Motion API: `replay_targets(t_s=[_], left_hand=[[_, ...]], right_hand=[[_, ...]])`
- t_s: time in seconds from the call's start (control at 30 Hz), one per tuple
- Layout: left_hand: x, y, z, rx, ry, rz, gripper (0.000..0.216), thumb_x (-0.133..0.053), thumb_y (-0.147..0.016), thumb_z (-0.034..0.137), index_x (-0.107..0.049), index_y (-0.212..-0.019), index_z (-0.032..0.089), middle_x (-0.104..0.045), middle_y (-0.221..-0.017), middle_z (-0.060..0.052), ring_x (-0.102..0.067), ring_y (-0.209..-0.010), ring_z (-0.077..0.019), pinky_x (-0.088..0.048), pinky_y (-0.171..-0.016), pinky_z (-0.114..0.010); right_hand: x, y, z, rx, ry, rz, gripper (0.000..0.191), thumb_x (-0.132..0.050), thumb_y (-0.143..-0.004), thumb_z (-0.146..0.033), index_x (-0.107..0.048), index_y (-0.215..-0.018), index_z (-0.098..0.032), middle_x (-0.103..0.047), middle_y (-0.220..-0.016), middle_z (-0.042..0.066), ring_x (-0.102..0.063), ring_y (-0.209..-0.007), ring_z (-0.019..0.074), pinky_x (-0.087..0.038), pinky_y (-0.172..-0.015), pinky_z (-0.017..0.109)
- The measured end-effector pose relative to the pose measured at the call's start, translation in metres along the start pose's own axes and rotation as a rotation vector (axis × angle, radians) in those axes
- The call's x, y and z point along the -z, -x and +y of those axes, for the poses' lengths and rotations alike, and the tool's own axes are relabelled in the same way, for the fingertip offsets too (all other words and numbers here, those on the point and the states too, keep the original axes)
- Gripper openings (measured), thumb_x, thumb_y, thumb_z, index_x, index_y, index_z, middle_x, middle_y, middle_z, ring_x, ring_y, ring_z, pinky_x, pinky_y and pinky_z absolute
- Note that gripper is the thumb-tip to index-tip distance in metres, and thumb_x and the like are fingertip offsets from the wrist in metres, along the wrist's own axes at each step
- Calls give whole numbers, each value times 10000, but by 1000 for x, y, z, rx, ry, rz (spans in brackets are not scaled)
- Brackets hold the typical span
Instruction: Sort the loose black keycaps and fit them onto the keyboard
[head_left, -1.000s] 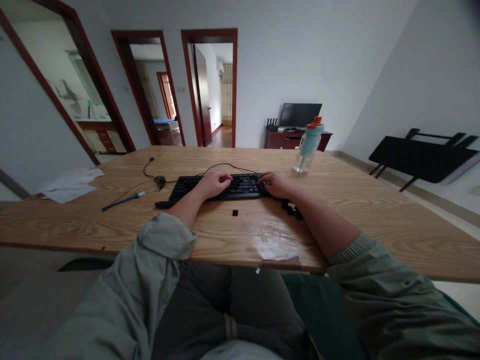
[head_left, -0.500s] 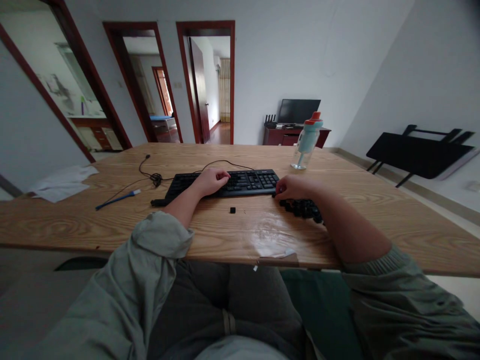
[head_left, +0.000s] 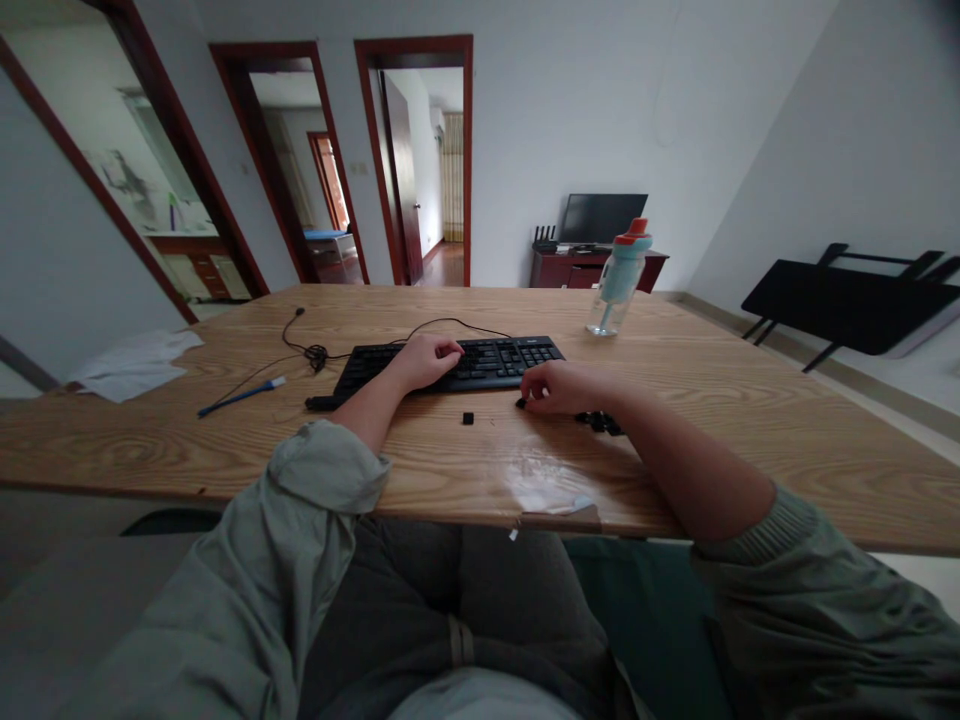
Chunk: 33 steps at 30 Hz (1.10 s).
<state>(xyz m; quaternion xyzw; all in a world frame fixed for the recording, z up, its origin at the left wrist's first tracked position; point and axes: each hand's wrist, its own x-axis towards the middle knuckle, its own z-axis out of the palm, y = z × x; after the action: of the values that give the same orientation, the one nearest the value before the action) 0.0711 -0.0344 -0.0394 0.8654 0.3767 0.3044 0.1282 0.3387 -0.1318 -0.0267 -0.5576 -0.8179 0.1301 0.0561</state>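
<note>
A black keyboard [head_left: 487, 370] lies on the wooden table. Resting over its middle is my left hand [head_left: 426, 362], its fingers curled closed; what they hold, if anything, is hidden. My right hand [head_left: 553, 388], just in front of the keyboard's right part, pinches a small black keycap [head_left: 520, 403] close to the tabletop. Several loose black keycaps [head_left: 600, 423] lie in a pile, partly covered by my right wrist. One more keycap, a separate black one [head_left: 468, 418], sits on the table between my two hands.
A blue brush [head_left: 240, 397] and a coiled cable [head_left: 316, 356] lie left of the keyboard. White paper [head_left: 139, 365] rests at the table's left side. A clear bottle with a red lid [head_left: 619, 280] stands behind my right hand. Clear tape [head_left: 547, 480] covers the front edge.
My right hand has moved left from beside the keycap pile, carrying a keycap between its fingertips. My left hand stays on the keyboard. The view has shifted slightly.
</note>
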Motion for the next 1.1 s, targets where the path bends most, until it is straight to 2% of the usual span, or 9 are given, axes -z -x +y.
replay_targets(t_s=[0.13, 0.33, 0.5, 0.63, 0.77, 0.9, 1.0, 1.1], left_hand=[[0, 0, 0, -6, -1, 3, 253, -595, -820, 280, -776, -956, 166, -717, -768, -42, -619, -704, -167, -500, -732, -292], [-2, -1, -2, 3, 4, 9, 256, -600, -822, 294, -778, -957, 167, -733, -801, -48, -627, -716, -173, -503, -749, -302], [-2, -2, -1, -1, 1, 15, 258, -603, -820, 297, -778, -959, 167, -737, -805, -45, -637, -733, -176, -507, -760, -298], [-6, -6, -1, -33, 0, -25, 249, -595, -824, 286, -775, -942, 162, -742, -824, -47, -640, -730, -172, -511, -759, -291], [-9, -8, -3, -55, -21, -87, 256, -585, -831, 290, -771, -963, 174, -748, -847, -42, -647, -753, -176, -501, -754, -292], [-2, -7, -4, -48, -25, -57, 265, -583, -839, 301, -771, -978, 176, -746, -849, -44, -645, -757, -177, -500, -775, -295], [3, -7, -5, -45, -28, -28, 261, -586, -842, 309, -771, -964, 170, -747, -852, -49, -643, -765, -179, -499, -784, -295], [5, -7, -6, -51, -21, -6, 268, -581, -842, 318, -767, -956, 161, -752, -885, -56, -645, -780, -183, -493, -776, -295]], right_hand=[[-6, -3, -3, 91, -56, 39, 324, -662, -796, -270, -704, -1114, -220, -732, -919, 37, -638, -734, 170, -451, -623, 261], [-12, -9, 2, 162, -67, -5, 248, -606, -841, -257, -775, -1021, -233, -763, -982, 37, -660, -795, 181, -482, -720, 272], [-11, -9, -11, 125, -71, -23, 297, -542, -901, -358, -787, -986, -215, -768, -864, 31, -632, -684, 172, -454, -635, 267], [-12, -15, -18, 106, -78, -23, 277, -537, -882, -321, -782, -928, -200, -750, -801, 30, -611, -651, 165, -422, -591, 258], [-13, -22, -11, 75, -124, 28, 268, -536, -880, -326, -765, -917, -191, -728, -778, 30, -592, -640, 160, -412, -585, 258], [-11, -20, -3, 84, -159, 66, 247, -559, -863, -323, -750, -948, -193, -728, -821, 31, -602, -682, 164, -424, -611, 259], [-9, -17, -1, 130, -195, 17, 244, -604, -818, -289, -748, -987, -190, -739, -890, 39, -627, -727, 168, -448, -643, 256], [-9, -14, -4, 130, -185, -22, 250, -624, -797, -283, -757, -988, -191, -737, -854, 34, -620, -693, 163, -442, -614, 253]])
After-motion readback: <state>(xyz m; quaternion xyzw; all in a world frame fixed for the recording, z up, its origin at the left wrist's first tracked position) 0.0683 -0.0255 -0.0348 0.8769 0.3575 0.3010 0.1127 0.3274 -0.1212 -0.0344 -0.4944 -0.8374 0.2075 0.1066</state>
